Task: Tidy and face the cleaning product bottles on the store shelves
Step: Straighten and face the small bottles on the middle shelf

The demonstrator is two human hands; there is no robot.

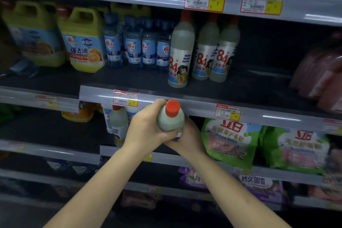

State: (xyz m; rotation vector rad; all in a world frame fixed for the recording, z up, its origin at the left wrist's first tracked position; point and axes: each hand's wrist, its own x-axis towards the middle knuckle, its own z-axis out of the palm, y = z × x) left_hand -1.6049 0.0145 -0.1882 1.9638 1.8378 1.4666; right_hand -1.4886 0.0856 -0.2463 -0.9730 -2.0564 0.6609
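A white disinfectant bottle with a red cap (171,116) is held upright in front of the lower shelf edge. My left hand (146,126) wraps around its left side and my right hand (187,139) grips it from below and behind. On the shelf above stand three matching "84" bottles (180,52), the nearest one forward of the other two. Another one of these bottles (118,124) stands on the lower shelf, left of my hands.
Yellow detergent jugs (84,42) and several clear blue-labelled bottles (137,46) fill the upper shelf's left. Green bags (229,139) sit right of my hands, pink packs (322,76) at far right, purple bags (255,183) below. Price-tag rails (203,109) front each shelf.
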